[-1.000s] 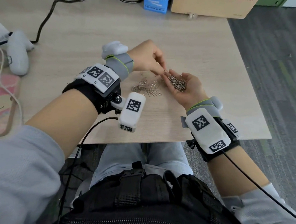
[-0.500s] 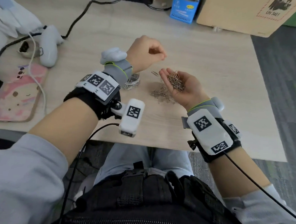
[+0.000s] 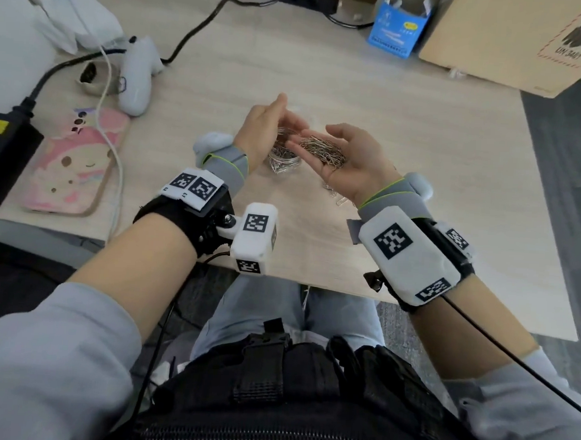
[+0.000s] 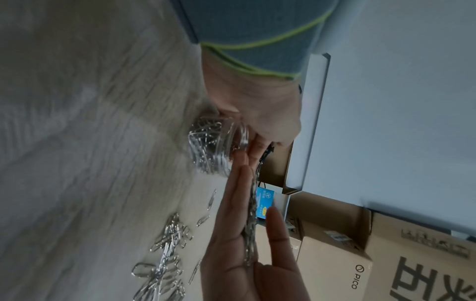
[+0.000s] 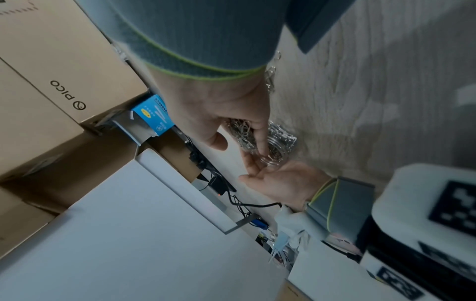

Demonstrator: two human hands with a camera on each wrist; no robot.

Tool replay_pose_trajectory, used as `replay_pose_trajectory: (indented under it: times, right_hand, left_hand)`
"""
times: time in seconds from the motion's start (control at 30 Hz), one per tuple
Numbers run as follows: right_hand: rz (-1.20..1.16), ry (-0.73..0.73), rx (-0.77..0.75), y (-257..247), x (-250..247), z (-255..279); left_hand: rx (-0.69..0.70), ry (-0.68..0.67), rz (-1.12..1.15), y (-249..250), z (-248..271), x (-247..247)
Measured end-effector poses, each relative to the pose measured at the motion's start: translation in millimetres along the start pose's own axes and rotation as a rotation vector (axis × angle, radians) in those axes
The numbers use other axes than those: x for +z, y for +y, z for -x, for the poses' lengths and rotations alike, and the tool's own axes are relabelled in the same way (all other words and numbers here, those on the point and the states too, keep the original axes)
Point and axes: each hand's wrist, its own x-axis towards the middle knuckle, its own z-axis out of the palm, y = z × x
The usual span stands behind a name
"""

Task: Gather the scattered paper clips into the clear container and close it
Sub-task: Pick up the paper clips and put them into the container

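Note:
A small clear container (image 3: 286, 161) holding paper clips stands on the wooden table (image 3: 422, 153). My right hand (image 3: 321, 135) lies palm up, fingers nearly straight, carrying a heap of clips (image 3: 324, 150); its fingertips reach over the container's mouth. My left hand (image 3: 288, 114) is open and stands on edge against those fingertips, over the container's far-left side. Several loose clips (image 3: 336, 193) lie under the right wrist. In the left wrist view the container (image 4: 213, 146) sits below my palm, with loose clips (image 4: 167, 254) beside it. The right wrist view shows the container (image 5: 280, 142) beyond the carried clips (image 5: 242, 130).
To the left lie a pink phone case (image 3: 78, 166), a white controller (image 3: 138, 78) and a black power adapter (image 3: 0, 154) with cables. A blue box (image 3: 396, 29) and a cardboard box (image 3: 518, 40) stand at the back. The table's front edge runs just behind my wrists.
My right hand has carried its heap of clips left until the fingertips hang over the container. The left hand has uncurled and now stands open beside them.

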Motion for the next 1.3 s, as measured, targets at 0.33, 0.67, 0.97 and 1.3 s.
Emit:
replay_pose_trajectory:
  times: [0.33,0.67,0.97,1.3]
  right_hand:
    - [0.121,0.050,-0.045,-6,14,9]
    - [0.126,-0.033,0.061,-15,22,17]
    - [0.435,-0.084,0.076,-18,13,21]
    - [0.487,-0.065,-0.067,-19,-6,16]
  left_hand:
    - [-0.062,0.086,0.092,3,8,5]
    - [-0.057,0.107,0.089,4,11,5]
    - [-0.071,0.095,0.167,2,11,2]
    - [0.015,-0.005,0.134,-5,19,-20]
